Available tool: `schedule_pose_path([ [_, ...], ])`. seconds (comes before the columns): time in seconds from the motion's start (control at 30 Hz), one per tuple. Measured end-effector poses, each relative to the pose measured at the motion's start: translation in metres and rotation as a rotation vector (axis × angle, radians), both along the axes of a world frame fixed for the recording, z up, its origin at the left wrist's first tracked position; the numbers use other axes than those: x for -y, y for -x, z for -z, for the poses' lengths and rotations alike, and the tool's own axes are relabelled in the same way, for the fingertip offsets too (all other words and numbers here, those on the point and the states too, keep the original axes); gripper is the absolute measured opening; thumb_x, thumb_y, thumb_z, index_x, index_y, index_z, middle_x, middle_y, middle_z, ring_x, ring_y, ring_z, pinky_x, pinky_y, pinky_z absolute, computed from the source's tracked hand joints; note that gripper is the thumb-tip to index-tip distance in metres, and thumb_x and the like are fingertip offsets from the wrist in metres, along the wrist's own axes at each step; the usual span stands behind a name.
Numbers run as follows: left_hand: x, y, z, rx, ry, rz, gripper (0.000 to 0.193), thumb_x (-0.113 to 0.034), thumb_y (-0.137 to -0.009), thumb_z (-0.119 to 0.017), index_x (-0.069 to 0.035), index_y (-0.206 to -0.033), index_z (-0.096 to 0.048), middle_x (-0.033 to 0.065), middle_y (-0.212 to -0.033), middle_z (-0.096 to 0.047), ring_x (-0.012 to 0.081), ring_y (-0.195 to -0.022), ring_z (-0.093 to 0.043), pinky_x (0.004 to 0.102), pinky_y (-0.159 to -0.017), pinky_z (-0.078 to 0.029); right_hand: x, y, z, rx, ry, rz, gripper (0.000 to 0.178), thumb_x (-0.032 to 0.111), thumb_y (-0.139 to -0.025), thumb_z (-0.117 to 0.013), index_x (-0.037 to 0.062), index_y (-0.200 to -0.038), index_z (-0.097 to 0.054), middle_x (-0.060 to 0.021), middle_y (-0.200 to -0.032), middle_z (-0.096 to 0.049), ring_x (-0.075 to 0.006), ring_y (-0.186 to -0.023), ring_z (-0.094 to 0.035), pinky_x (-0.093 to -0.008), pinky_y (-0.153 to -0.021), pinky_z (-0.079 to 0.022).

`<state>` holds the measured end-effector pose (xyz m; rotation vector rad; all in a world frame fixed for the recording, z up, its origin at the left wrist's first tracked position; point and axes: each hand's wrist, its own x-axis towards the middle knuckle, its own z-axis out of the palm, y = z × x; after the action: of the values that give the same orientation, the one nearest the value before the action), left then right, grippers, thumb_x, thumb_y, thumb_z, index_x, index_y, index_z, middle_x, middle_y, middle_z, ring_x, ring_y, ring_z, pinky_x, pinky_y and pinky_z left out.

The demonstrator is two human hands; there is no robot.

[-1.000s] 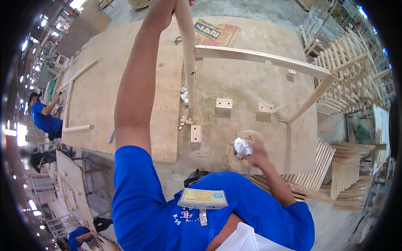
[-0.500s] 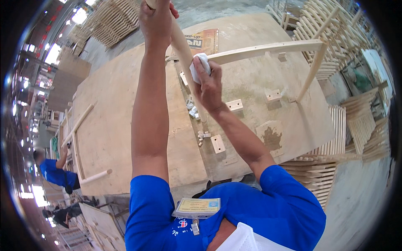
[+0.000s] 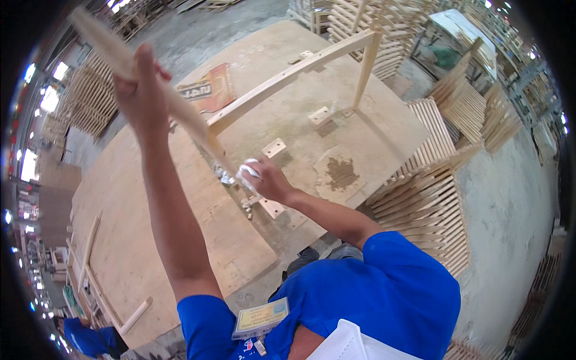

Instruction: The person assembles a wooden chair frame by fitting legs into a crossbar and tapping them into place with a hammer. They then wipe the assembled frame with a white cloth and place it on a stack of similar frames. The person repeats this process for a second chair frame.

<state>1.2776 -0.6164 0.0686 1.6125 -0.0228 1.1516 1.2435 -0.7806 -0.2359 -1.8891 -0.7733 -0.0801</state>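
Possibly the wooden frame [image 3: 288, 77] could tip — the left hand [image 3: 144, 99] grips its leg [image 3: 191, 120], upper left — should the right hand [image 3: 271, 182], clutching white cloth [image 3: 248, 170] at centre, press hard.

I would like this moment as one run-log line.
Left hand: grips wooden pole; right hand: holds white cloth at pole's lower end; tabletop: drilled wooden blocks

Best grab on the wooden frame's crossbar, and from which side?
Probably mid-span on the crossbar, from above, fingers wrapped over both long edges: it's straight, narrow, held off the board between the long post and the shorter leg, and its middle is uncovered. The left hand grips the post; the right hand has a white cloth by its lower end.
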Motion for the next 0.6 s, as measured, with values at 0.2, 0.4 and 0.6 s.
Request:
schedule_pose_path([
  [0.2,0.123,0.165,0.033,0.040,-0.119,-0.147,0.011,-0.007,-0.103,-0.062,-0.002,-0.098,-0.053,0.0096,-0.078,-0.061,0.0185,-0.072,-0.063,0.0352,-0.072,-0.057,0.173,0.032,-0.102,-0.617,-0.139,-0.321,0.030,0.022,-0.103,-0.071,0.0066,-0.129,-0.070,-0.0035,-0.106,-0.074,-0.0082,-0.093,-0.067,-0.0283,-0.079,-0.057],
  [0.4,0.252,0.299,0.114,-0.143,-0.158,-0.238,0.011,-0.010,-0.098,-0.061,-0.003,-0.094,-0.053,0.0123,-0.080,-0.067,0.0283,-0.084,-0.070,0.0580,-0.102,-0.053,0.232,0.006,-0.216,-0.105,-0.027,-0.559,0.030,0.020,-0.106,-0.061,0.0029,-0.128,-0.069,-0.0115,-0.112,-0.072,-0.0192,-0.100,-0.070,-0.0330,-0.085,-0.055],
  [0.6,0.309,0.336,0.159,-0.067,-0.175,-0.361,0.010,-0.009,-0.093,-0.062,-0.004,-0.090,-0.054,0.0118,-0.074,-0.067,0.0295,-0.080,-0.072,0.0575,-0.100,-0.055,0.137,0.064,-0.119,0.106,0.490,-0.846,0.030,0.029,-0.097,-0.061,0.0007,-0.102,-0.070,-0.0258,-0.097,-0.070,-0.0459,-0.094,-0.067,-0.0548,-0.085,-0.052],
])
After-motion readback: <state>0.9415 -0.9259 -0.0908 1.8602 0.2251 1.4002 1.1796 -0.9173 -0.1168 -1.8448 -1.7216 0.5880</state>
